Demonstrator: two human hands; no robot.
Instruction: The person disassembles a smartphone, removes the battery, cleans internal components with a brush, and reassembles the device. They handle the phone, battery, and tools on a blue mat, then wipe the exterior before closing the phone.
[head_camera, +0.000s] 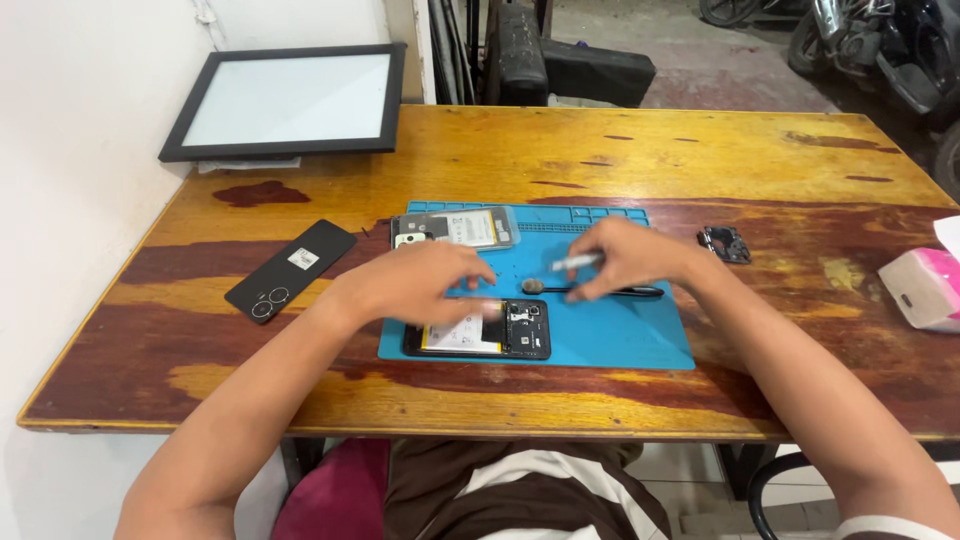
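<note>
A wide wooden surface (700, 160), orange with dark red-brown stains, fills most of the view; a white wall runs along its 9 o'clock side, and a concrete floor with parked motorbikes lies beyond at 12 to 1 o'clock. A black-framed white panel (290, 100) rests at 11 o'clock by the wall. A blue rectangular work mat (620, 335) lies at the centre of the surface.

On the mat's near edge, at 6 o'clock, lies an opened phone (480, 330), black, its insides showing with a pale battery block. A second phone body under clear plastic (455, 228) sits at the mat's far-left corner. A black back cover (290, 270) with two camera rings and a small white label lies off the mat at 9 o'clock. A pink-and-white box (925, 285) stands at 3 o'clock, and a small dark frame part (725, 243) lies between it and the mat.

The left hand (420, 283) hovers blurred just over the opened phone, fingers loosely spread, holding nothing that can be made out. The right hand (630, 258) pinches a slim silvery tool (575, 263) in narrow fingers, above a black-handled tool (590, 290) lying on the mat.
</note>
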